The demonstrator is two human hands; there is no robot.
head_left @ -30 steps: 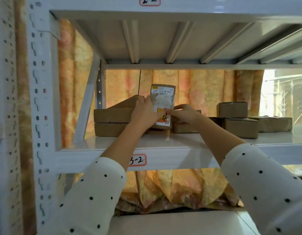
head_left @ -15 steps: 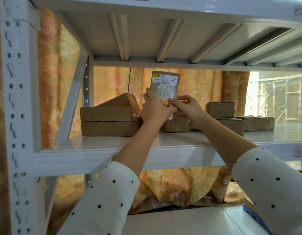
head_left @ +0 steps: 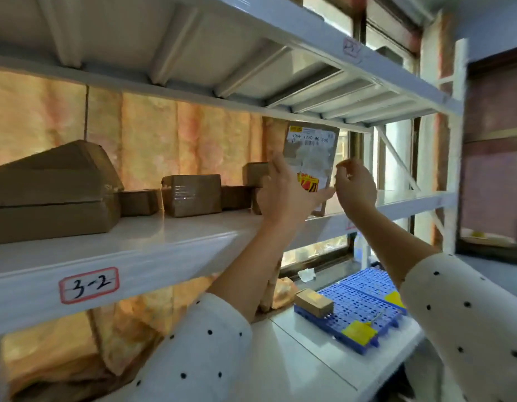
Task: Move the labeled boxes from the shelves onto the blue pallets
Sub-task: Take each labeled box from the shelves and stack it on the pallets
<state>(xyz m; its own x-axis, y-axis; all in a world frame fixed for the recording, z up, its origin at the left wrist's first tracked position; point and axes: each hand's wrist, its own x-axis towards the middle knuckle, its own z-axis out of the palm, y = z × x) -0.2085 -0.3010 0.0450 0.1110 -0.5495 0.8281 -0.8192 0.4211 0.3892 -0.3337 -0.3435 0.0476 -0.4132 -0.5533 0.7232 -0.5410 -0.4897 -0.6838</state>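
Observation:
I hold a flat brown labeled box (head_left: 310, 153) upright, raised above the white shelf (head_left: 170, 250) marked 3-2. My left hand (head_left: 283, 195) grips its lower left part, fingers curled round the edge. My right hand (head_left: 355, 187) hovers just right of the box with fingers loosely curled, and I cannot tell whether it touches the box. Blue pallets (head_left: 364, 309) lie low on the right on a white surface, one carrying a small brown box (head_left: 313, 301) and yellow tags.
Several brown boxes stay on the shelf: a large stack (head_left: 51, 192) at left, a taped box (head_left: 192, 194) in the middle, smaller ones behind. Another shelf deck hangs close overhead. A white upright post (head_left: 457, 140) stands at the right.
My view has swung right, bringing the blue pallets into sight. The box came off the shelf and moved right. My right hand has slipped off its lower right corner.

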